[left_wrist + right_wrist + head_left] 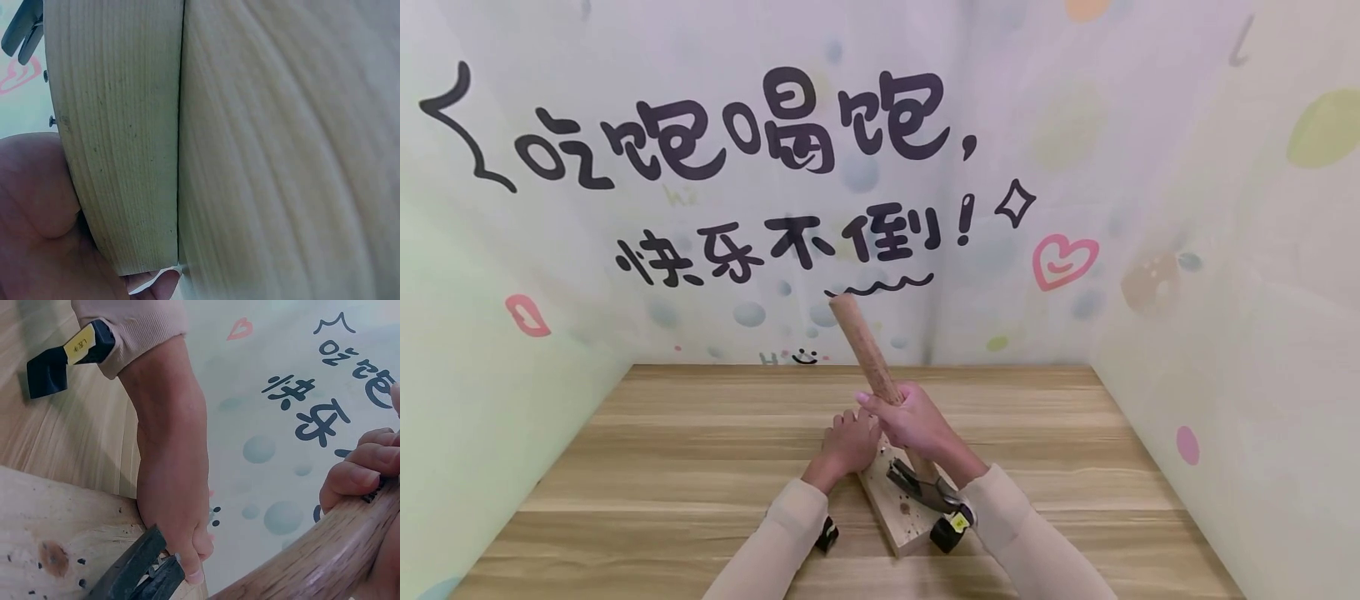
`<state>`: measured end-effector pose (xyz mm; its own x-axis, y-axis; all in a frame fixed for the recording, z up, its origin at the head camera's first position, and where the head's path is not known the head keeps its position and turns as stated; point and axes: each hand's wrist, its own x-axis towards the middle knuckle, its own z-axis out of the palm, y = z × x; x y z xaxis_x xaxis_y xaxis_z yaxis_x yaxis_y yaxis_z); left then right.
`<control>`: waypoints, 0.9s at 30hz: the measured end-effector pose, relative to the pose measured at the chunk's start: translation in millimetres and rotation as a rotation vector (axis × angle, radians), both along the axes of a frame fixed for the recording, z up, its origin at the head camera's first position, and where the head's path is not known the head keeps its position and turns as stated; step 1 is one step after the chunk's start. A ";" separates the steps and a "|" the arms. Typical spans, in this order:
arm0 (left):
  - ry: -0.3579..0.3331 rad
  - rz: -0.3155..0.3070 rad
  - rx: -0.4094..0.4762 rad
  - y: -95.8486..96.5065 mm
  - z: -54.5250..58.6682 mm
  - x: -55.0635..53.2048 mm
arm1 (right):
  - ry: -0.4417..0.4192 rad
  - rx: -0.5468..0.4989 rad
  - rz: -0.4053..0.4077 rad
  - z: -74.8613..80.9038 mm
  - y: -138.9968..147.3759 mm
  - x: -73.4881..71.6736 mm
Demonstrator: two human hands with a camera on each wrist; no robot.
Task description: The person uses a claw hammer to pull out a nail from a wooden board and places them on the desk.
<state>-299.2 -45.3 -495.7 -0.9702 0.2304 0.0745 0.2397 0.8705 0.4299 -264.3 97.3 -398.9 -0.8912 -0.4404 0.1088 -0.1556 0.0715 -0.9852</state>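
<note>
My right hand (917, 421) grips the wooden handle of a claw hammer (867, 346), its fingers wrapped round the shaft. The handle points up and away, and the dark claw (140, 572) is low over the board, close to a nail head. Under it lies a thick wooden board (891, 508) with a knot and several small dark holes. My left hand (852, 442) holds the board's far end, with fingers curled past the end edge in the left wrist view. Two nails (52, 121) stand up from the board's face there, between that hand and the claw.
The board rests on a wood-grain table (700, 467). A printed cloth wall (1000, 317) rises behind the table, with pale walls at both sides. Black wrist straps, one with a yellow label (959, 522), are at the sleeves.
</note>
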 end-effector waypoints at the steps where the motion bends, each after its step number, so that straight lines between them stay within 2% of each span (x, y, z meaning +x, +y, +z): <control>1: -0.001 0.001 0.006 0.2 1.0 1.5 | 0.000 -0.008 0.002 -0.2 1.4 0.8; 7: 0.015 -0.001 0.019 0.4 1.9 3.0 | 0.048 -0.075 0.010 -1.2 14.3 6.6; 12: -0.035 0.010 -0.011 0.8 3.2 0.6 | 0.109 -0.158 0.003 -2.2 25.9 11.8; 18: -0.075 0.030 -0.032 1.5 0.9 -4.8 | 0.170 -0.275 0.052 -2.1 34.7 17.4; 27: -0.095 0.030 -0.015 2.0 2.2 -2.4 | 0.193 -0.307 0.042 0.1 44.8 20.7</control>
<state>-301.6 -43.3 -493.5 -0.9793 0.2012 -0.0215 0.1719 0.8834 0.4358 -243.5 142.1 -398.8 -0.8233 -0.3970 0.4057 -0.3370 -0.2333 -0.9121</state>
